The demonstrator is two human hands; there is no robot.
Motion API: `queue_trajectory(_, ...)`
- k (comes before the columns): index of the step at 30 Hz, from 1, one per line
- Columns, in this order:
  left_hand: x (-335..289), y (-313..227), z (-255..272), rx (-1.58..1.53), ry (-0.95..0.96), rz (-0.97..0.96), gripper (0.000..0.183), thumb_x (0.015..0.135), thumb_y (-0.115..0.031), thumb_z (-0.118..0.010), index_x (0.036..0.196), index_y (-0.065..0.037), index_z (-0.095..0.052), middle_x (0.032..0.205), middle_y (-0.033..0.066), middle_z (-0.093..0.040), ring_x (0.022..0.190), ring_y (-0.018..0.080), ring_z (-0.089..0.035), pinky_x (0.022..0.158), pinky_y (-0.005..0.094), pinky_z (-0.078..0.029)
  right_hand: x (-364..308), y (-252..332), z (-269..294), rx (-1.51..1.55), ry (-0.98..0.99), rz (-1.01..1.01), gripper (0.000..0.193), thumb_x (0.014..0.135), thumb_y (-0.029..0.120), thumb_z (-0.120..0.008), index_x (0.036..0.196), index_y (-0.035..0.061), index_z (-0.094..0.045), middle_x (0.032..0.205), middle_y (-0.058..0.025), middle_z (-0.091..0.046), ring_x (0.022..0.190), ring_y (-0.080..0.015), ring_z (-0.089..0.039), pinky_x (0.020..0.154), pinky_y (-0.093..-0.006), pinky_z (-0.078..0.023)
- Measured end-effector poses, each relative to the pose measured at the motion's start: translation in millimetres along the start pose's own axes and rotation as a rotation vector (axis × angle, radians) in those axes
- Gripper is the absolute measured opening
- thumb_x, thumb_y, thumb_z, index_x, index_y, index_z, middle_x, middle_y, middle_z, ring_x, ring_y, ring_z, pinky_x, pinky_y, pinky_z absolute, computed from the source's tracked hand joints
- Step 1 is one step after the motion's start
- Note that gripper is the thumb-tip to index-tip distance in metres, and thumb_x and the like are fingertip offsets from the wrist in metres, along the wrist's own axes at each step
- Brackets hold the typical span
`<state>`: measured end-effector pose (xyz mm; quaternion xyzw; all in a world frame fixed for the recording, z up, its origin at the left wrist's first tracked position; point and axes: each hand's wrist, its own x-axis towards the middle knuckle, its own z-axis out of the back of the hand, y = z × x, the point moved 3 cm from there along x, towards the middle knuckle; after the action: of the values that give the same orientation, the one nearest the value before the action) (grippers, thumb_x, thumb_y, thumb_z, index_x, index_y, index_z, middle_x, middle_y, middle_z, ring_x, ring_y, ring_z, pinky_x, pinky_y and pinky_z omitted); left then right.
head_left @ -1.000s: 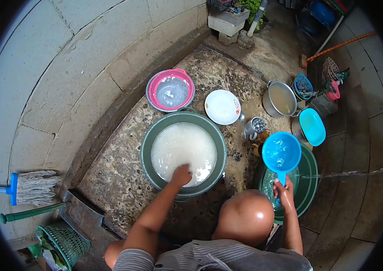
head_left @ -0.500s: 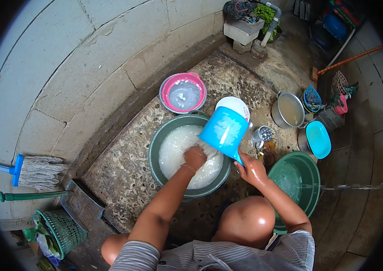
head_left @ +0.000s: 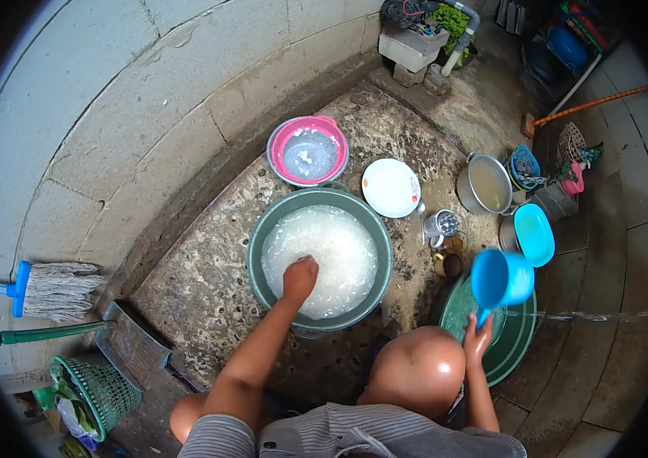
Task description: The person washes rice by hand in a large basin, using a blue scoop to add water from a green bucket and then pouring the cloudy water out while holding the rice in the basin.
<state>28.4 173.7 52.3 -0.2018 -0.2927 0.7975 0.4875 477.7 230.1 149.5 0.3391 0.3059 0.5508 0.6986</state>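
Note:
My left hand is over the near left part of a large green basin, fingers curled in; what they hold, if anything, is hidden. Cloudy whitish water with pale froth fills the basin. On the right, my right hand grips the handle of a blue water dipper. The dipper is tilted, its mouth facing left, above a second green basin holding clearer water. A thin stream of water enters that basin from the right.
Beyond the large basin stand a pink colander in a bowl and a white plate. To the right are a metal cup of cutlery, a brown mug and a metal pot. A mop and dustpan lie left.
The dipper has moved right, from pouring over the large basin to above the second one. My left hand has shifted left and toward me. The white plate now shows fully.

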Motion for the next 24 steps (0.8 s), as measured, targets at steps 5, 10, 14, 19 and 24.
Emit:
queue_trajectory(5,-12,3,36,0.041,-0.111,0.069,0.014,0.084,-0.018,-0.053,0.08,-0.005,-0.056,0.082,0.0168,-0.06,0.08,0.0356,-0.058,0.079,0.0446,-0.042,-28,-118,92,-0.268,0.022,-0.212,0.047,0.085,0.014,-0.063,0.125,-0.0016,-0.046,0.092,-0.0109,-0.06,0.076,-0.0182,-0.059,0.061,-0.0312,-0.049)
queue_trajectory(10,-33,42,66,0.251,-0.778,0.174,0.035,0.077,-0.019,-0.062,0.109,-0.005,-0.055,0.11,0.018,-0.053,0.107,0.0336,-0.048,0.1,0.0508,-0.022,21,8,55,-0.76,-0.03,0.313,0.05,0.079,0.02,-0.068,0.121,-0.002,-0.053,0.115,-0.0225,-0.056,0.106,-0.0381,-0.055,0.091,-0.0431,-0.043)
queue_trajectory(14,-61,97,47,-0.082,-0.604,0.329,0.044,0.078,-0.011,-0.059,0.119,0.001,-0.047,0.115,0.0247,-0.051,0.108,0.0401,-0.05,0.091,0.048,-0.037,54,143,-87,-0.1,0.611,0.393,0.042,0.085,0.022,-0.065,0.122,0.0071,-0.055,0.117,-0.0152,-0.057,0.104,-0.0242,-0.058,0.087,-0.0366,-0.047)
queue_trajectory(19,-52,70,39,-0.286,-0.536,0.446,0.034,0.082,-0.007,-0.053,0.114,0.002,-0.047,0.101,0.0262,-0.055,0.094,0.0446,-0.054,0.08,0.0468,-0.043,80,117,-265,-0.47,1.191,0.426,0.074,0.08,0.05,-0.062,0.134,0.0034,-0.042,0.129,-0.0238,-0.047,0.118,-0.0284,-0.048,0.1,-0.0383,-0.037)
queue_trajectory(24,-50,72,35,-0.233,-0.591,0.449,0.026,0.083,-0.007,-0.051,0.107,0.001,-0.047,0.094,0.0255,-0.056,0.086,0.0457,-0.055,0.073,0.0468,-0.043,76,97,-365,-0.79,1.212,0.201,0.083,0.083,0.066,-0.046,0.139,0.0055,-0.036,0.138,-0.0229,-0.04,0.126,-0.0311,-0.041,0.106,-0.0365,-0.03)
